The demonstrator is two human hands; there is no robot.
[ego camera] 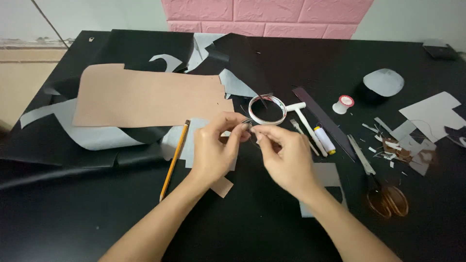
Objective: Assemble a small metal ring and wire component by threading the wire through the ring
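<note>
Head view: hands [252, 145] pinch something too small to identify.

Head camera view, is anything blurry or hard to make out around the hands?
Head view: evenly lit, soft shadows; the left hand and right hand are slightly motion-blurred, so what they pinch is unclear; scissors look smeared; table swallows detail.

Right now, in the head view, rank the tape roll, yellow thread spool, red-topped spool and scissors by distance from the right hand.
1. Tape roll, just above the right hand.
2. Yellow thread spool, to its right.
3. Red-topped spool and scissors, farther right: too close to call.
</note>
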